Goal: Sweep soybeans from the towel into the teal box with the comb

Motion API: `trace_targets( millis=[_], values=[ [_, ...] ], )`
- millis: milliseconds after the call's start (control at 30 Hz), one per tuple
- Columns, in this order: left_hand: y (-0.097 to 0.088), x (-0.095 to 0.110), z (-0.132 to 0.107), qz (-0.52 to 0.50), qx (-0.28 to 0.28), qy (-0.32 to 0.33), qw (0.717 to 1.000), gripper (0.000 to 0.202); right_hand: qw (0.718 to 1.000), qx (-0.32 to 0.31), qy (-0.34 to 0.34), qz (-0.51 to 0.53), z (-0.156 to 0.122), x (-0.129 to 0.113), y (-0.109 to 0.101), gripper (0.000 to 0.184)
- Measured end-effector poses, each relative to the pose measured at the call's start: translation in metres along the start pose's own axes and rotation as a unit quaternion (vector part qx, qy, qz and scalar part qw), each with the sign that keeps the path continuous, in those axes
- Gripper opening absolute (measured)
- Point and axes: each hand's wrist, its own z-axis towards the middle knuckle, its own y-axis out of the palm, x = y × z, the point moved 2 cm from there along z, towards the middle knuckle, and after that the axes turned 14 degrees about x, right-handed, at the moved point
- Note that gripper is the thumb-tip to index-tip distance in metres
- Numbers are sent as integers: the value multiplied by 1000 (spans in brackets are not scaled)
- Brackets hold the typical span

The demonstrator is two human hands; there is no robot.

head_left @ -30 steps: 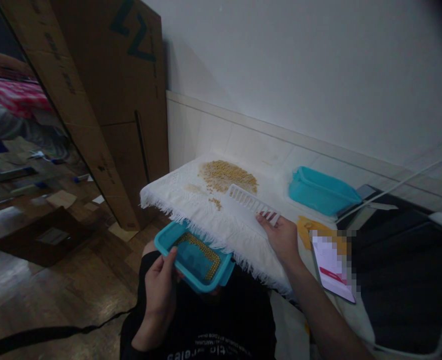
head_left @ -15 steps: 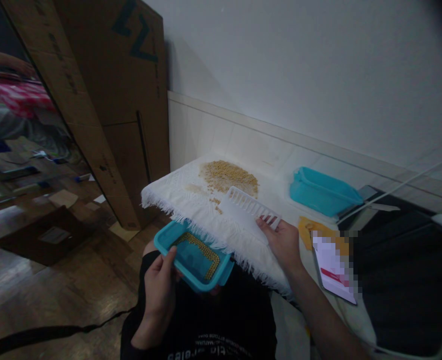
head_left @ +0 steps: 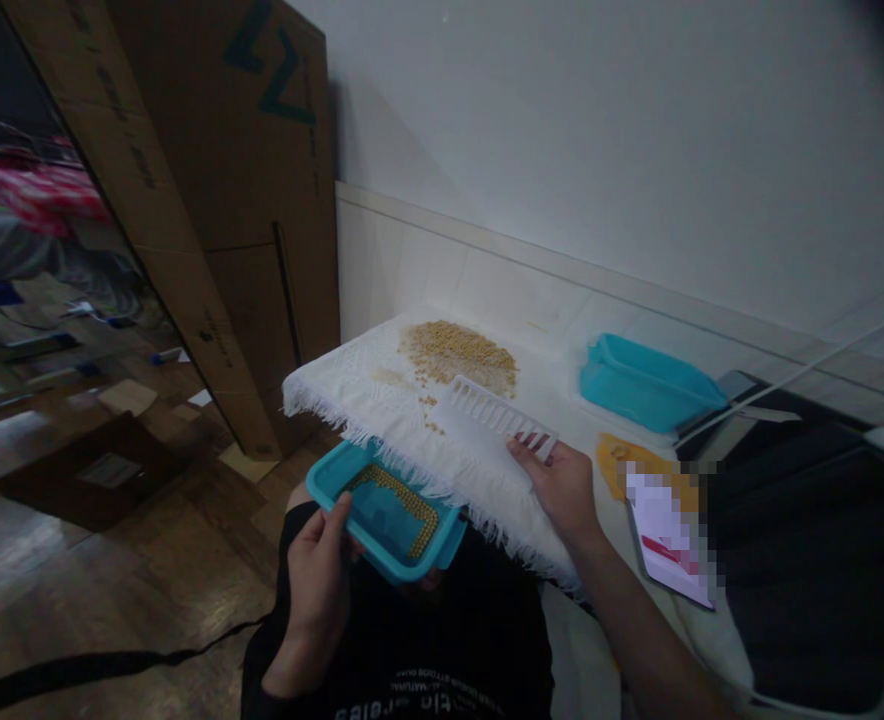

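My left hand (head_left: 320, 560) grips the near left rim of a teal plastic container (head_left: 329, 483), held just below the cloth's fringed edge. Small round yellow beans, perhaps soybeans, lie in it along two sides. My right hand (head_left: 562, 490) is closed on the right end of a white slotted plastic divider (head_left: 506, 415), its thumb on top. The divider rests low over a white fringed cloth (head_left: 352, 365). Beyond it, a pile of yellow beans (head_left: 457, 350) is spread out, with a few strays at the divider's left end.
At the right stands a second teal container (head_left: 644, 385). Near it lie a yellow cloth (head_left: 611, 460), a phone (head_left: 671, 545) with a lit screen and a dark panel (head_left: 802, 540). A tall cardboard box (head_left: 247, 200) stands left; another person's legs (head_left: 29, 245) show beyond it.
My right hand and the divider have shifted slightly left, closer to the stray beans, covering or moving some. My left hand and its container look unmoved.
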Motion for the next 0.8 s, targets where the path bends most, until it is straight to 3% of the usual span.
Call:
trace_targets(
  millis=[333,400,600,800],
  values=[
    [1,3,-2,6,-4,0,1000,44,998,-65,8,24,-26,-28,0,35],
    [1,3,-2,4,-3,1,1000,44,998,-50,4,24,-20,-25,-1,37],
    [2,3,-4,-1,-9,-11,1000,46,994,91,-36,-54,13,-2,-4,49],
    [2,2,-3,-2,-5,-8,1000,46,996,62,-37,-53,16,7,3,49]
  ],
)
